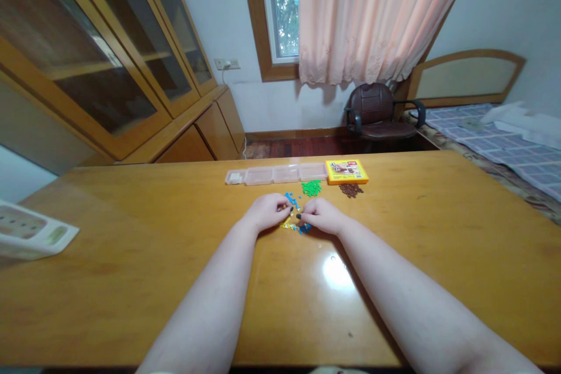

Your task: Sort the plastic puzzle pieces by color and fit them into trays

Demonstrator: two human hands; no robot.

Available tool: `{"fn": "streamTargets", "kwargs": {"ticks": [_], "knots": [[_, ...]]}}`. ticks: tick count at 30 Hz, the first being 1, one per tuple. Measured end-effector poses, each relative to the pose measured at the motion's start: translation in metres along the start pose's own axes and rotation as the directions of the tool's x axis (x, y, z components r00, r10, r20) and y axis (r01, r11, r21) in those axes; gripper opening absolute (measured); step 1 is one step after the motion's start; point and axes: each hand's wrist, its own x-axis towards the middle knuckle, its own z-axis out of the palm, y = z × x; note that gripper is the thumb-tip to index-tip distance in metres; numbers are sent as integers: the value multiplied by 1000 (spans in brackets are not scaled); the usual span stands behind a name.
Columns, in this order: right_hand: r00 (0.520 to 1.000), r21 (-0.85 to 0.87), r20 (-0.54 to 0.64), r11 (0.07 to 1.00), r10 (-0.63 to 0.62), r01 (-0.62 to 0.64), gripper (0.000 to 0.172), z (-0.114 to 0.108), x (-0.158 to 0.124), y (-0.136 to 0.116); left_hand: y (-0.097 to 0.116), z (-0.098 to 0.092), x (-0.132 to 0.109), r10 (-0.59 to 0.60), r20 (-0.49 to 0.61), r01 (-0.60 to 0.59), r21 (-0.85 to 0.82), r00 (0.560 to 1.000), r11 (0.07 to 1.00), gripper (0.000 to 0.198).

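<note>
"Why are left hand (pixel 265 211) and right hand (pixel 323 215) close but apart?"
"Likely to handle mixed pieces (pixel 291 226) at six o'clock; their grip, I can't tell; green pieces (pixel 311 188) at one o'clock, perhaps to avoid mixing."

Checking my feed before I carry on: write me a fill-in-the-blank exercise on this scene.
The mixed pieces between the left hand and right hand are blue, white and ____.
Right of the green pile lies a pile coloured ____.
The clear trays lie to the yellow box's ____.

Missing: yellow; brown; left.
</note>
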Motion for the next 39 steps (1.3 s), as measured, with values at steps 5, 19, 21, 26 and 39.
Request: {"fn": "streamTargets", "kwargs": {"ticks": [5, 19, 21, 26, 39], "knots": [[988, -122, -119, 986, 101, -115, 35, -1, 1, -1, 1, 4, 2, 17, 3, -17, 3, 1000, 1000, 27], [874, -99, -386, 928, 296, -359, 44, -4, 2, 4, 7, -5, -2, 67, 76, -72, 59, 995, 996, 36], [876, -103, -374, 925, 304, -365, 45, -3, 2, 4, 6, -5, -1, 52, 74, -56, 52, 996, 997, 36], [914, -59, -322, 959, 246, -278, 43, -2, 3, 3, 6, -2, 0, 62, 30, -63, 7, 998, 998, 30], [963, 107, -137, 970, 230, -217, 28, -13, -5, 14, 10, -3, -1, 30, -20, -30, 2, 999, 1000, 30]]}}
